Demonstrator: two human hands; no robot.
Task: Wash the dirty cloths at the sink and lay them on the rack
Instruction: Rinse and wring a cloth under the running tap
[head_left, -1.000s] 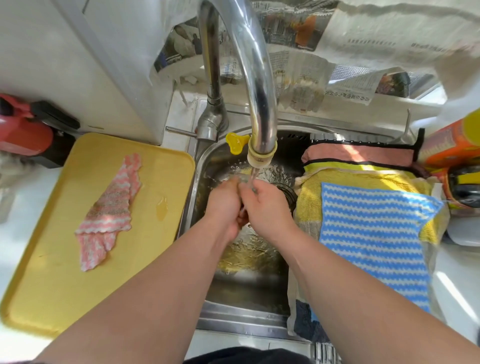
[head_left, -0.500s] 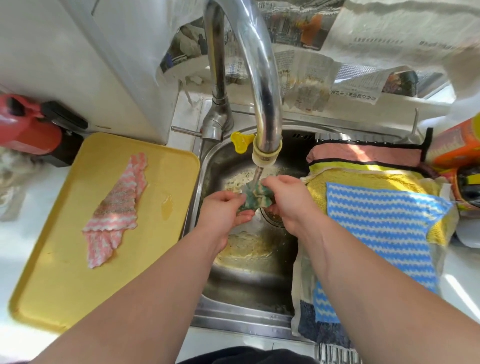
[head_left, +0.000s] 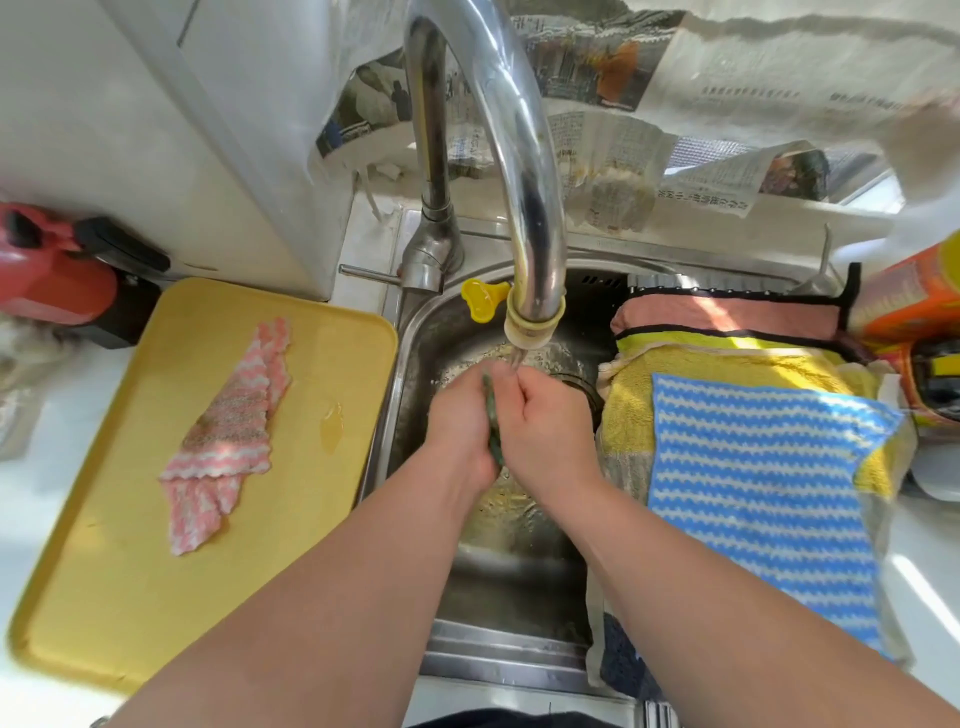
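My left hand (head_left: 460, 421) and my right hand (head_left: 545, 421) are pressed together over the steel sink (head_left: 415, 332), squeezing a small green cloth (head_left: 491, 415) between them; only a thin edge of it shows. Water runs from the chrome tap (head_left: 524, 171) onto my fingers. A dirty pink-and-white striped cloth (head_left: 228, 436) lies on the yellow tray (head_left: 104, 597) left of the sink. On the rack at the right lie a blue-and-white striped cloth (head_left: 774, 478), a yellow towel (head_left: 634, 415) under it, and a pink cloth (head_left: 727, 314) behind.
A red-and-black appliance (head_left: 52, 270) stands at the far left behind the tray. Newspaper (head_left: 623, 156) covers the wall behind the tap. An orange container (head_left: 914, 301) stands at the right edge. A small yellow plug (head_left: 480, 301) hangs by the spout. A wet spot (head_left: 332, 423) sits on the tray.
Half a second ago my hands were apart with the green cloth bunched under the water. Now they have closed together around it and moved slightly toward me.
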